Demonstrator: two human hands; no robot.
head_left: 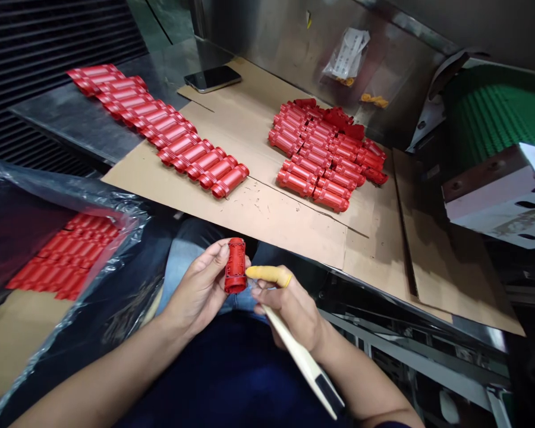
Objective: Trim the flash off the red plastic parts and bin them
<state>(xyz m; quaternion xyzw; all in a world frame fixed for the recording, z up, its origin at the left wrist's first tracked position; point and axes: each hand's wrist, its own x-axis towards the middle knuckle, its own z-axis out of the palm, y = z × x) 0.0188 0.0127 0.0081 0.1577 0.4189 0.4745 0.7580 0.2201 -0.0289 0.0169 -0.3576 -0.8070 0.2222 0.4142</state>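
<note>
Fingers of left hand point(196, 294) wrap red ribbed cylinder point(235, 266); right hand point(292, 312) grips cream tool point(299, 351). We note yellow finger cot point(267, 274).

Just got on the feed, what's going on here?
A person's left hand holds a red ribbed cylinder upright, while the right hand, its index finger in a yellow cot, grips a pale tool close beside it. Ahead on cardboard, more cylinders lie in a long row and a dense cluster. Others sit in a plastic bag to the left, and a phone lies farther off.
</note>
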